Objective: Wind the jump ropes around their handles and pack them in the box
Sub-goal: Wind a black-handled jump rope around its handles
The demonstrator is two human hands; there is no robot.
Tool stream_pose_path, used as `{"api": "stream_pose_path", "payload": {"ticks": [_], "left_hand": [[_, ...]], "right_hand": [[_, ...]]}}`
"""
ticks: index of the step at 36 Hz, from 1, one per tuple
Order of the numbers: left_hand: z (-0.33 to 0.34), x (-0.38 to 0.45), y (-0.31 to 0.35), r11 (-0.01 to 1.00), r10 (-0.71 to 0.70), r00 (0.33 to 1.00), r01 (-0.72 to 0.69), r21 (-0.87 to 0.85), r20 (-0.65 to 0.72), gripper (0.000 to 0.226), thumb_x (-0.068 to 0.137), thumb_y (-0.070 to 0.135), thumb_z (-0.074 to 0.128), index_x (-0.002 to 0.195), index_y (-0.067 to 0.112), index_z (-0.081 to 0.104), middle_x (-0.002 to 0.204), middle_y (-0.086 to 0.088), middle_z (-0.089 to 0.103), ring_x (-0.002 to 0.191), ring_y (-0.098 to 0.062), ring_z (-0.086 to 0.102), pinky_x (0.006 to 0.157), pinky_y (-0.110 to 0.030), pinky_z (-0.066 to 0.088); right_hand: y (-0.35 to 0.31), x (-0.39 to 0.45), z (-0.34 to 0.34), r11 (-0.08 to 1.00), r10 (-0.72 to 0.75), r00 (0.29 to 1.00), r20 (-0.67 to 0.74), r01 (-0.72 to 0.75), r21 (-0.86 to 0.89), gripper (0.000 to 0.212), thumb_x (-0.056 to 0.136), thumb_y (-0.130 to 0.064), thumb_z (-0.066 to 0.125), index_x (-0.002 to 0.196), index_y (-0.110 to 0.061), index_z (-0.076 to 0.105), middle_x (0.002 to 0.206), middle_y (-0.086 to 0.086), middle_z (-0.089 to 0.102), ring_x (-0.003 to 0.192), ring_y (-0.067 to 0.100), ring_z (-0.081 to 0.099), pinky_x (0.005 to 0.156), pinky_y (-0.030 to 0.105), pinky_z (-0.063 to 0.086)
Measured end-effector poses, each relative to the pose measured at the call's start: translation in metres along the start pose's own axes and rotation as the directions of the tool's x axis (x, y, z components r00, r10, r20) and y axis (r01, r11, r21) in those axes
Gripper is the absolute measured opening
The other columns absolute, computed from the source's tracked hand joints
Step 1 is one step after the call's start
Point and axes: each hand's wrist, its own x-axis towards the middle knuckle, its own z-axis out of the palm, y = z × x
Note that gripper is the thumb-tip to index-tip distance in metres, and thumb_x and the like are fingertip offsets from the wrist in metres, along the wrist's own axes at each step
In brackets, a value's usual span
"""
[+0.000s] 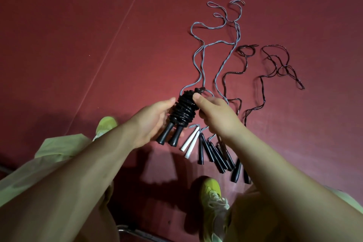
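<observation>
Left hand (151,124): I see it at centre frame, its fingers curled under and around the wound black rope (182,110), cradling the bundle from the left.
Right hand (214,116): its thumb and fingers pinch the top end of the same bundle, where a small loop of cord sticks up.
Wound black rope: coils wrap tightly around a pair of black handles (170,134), whose flared ends poke out below the left palm, held above the floor.
Grey rope (200,59): lies loose and wavy on the red floor (78,35), running from upper right of centre down behind the hands.
White handles (189,141): two, side by side on the floor just below the bundle.
Dark ropes (275,67): tangled loosely at right of frame, well apart from the hands.
Spare black handles (220,158): a fanned cluster on the floor, partly hidden by my right forearm.
Shoes (213,200): yellow-green, one at lower centre, one at left behind the left arm.
Box: I cannot see it.
</observation>
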Motion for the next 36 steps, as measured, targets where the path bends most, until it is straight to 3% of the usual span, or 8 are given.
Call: {"api": "stream_pose_path", "payload": {"ticks": [2, 5, 10, 17, 21, 29, 33, 36], "left_hand": [[0.002, -0.001, 0.002, 0.994, -0.022, 0.998, 0.027, -0.103, 0.053, 0.039, 0.101, 0.036, 0.032, 0.109, 0.010, 0.060, 0.085, -0.008, 0.069, 0.065, -0.019, 0.070, 0.053, -0.028, 0.055], [-0.002, -0.003, 0.003, 0.978, -0.012, 0.993, 0.036, -0.203, 0.118, 0.039, 0.086, 0.040, 0.045, 0.106, 0.011, 0.062, 0.084, -0.004, 0.073, 0.073, -0.021, 0.073, 0.057, -0.030, 0.058], [-0.006, -0.005, 0.002, 0.974, 0.020, 0.990, 0.013, -0.226, 0.143, 0.040, 0.075, 0.034, 0.053, 0.101, 0.005, 0.063, 0.081, -0.010, 0.071, 0.069, -0.024, 0.071, 0.065, -0.039, 0.059], [-0.004, -0.006, 0.001, 0.978, 0.037, 0.985, -0.002, -0.208, 0.167, 0.038, 0.078, 0.026, 0.055, 0.109, 0.004, 0.057, 0.079, -0.010, 0.070, 0.068, -0.025, 0.069, 0.062, -0.039, 0.060], [-0.008, -0.005, -0.003, 0.981, 0.017, 0.979, 0.023, -0.190, 0.205, 0.046, 0.080, 0.018, 0.063, 0.123, 0.007, 0.054, 0.092, -0.012, 0.070, 0.080, -0.027, 0.067, 0.071, -0.041, 0.056], [-0.005, -0.001, -0.004, 0.980, 0.065, 0.987, -0.036, -0.196, 0.144, 0.034, 0.068, 0.015, 0.061, 0.102, 0.012, 0.062, 0.078, -0.005, 0.069, 0.070, -0.018, 0.066, 0.062, -0.028, 0.056], [-0.005, -0.001, -0.004, 0.994, 0.059, 0.992, -0.048, -0.099, 0.115, 0.038, 0.067, 0.020, 0.063, 0.104, 0.014, 0.062, 0.080, -0.003, 0.070, 0.073, -0.019, 0.066, 0.070, -0.033, 0.052], [-0.002, -0.003, -0.006, 0.999, 0.033, 0.989, -0.035, 0.008, 0.142, 0.037, 0.066, 0.022, 0.064, 0.102, 0.017, 0.061, 0.082, 0.001, 0.071, 0.075, -0.016, 0.066, 0.061, -0.027, 0.052]], "right_hand": [[0.000, 0.000, -0.002, 1.000, -0.022, 1.000, 0.005, 0.022, 0.003, 0.038, 0.096, -0.047, 0.050, 0.071, -0.019, 0.052, 0.048, -0.016, 0.039, 0.037, 0.000, 0.035, 0.050, 0.018, 0.024], [-0.001, -0.001, -0.004, 0.997, -0.056, 0.998, 0.042, 0.053, 0.058, 0.041, 0.098, -0.043, 0.050, 0.061, -0.025, 0.056, 0.047, -0.018, 0.041, 0.039, -0.001, 0.035, 0.044, 0.011, 0.026], [-0.006, -0.005, -0.006, 0.993, -0.069, 0.987, 0.146, 0.055, 0.102, 0.034, 0.101, -0.038, 0.045, 0.071, -0.023, 0.053, 0.063, -0.003, 0.038, 0.051, 0.010, 0.027, 0.047, 0.024, 0.021], [-0.003, -0.004, -0.011, 0.992, -0.002, 0.988, 0.154, 0.021, -0.128, 0.045, 0.100, -0.047, 0.041, 0.072, -0.015, 0.056, 0.052, -0.011, 0.055, 0.046, 0.010, 0.044, 0.046, 0.022, 0.036], [-0.003, -0.002, -0.011, 0.989, 0.043, 0.985, 0.165, -0.019, -0.144, 0.044, 0.097, -0.052, 0.044, 0.081, -0.015, 0.064, 0.064, -0.003, 0.066, 0.045, 0.010, 0.049, 0.045, 0.023, 0.038], [0.000, 0.000, -0.010, 0.990, 0.076, 0.991, 0.106, -0.063, -0.125, 0.047, 0.094, -0.053, 0.051, 0.085, -0.009, 0.066, 0.053, -0.006, 0.060, 0.044, 0.012, 0.049, 0.050, 0.025, 0.041], [0.000, -0.001, -0.009, 0.987, 0.044, 0.993, 0.110, -0.026, -0.161, 0.044, 0.096, -0.050, 0.048, 0.080, -0.012, 0.065, 0.052, -0.008, 0.058, 0.048, 0.012, 0.049, 0.056, 0.025, 0.041], [0.001, -0.002, -0.008, 0.978, 0.030, 0.989, 0.143, 0.001, -0.208, 0.044, 0.097, -0.049, 0.048, 0.071, -0.015, 0.060, 0.047, -0.013, 0.056, 0.048, 0.009, 0.047, 0.058, 0.024, 0.040]]}}
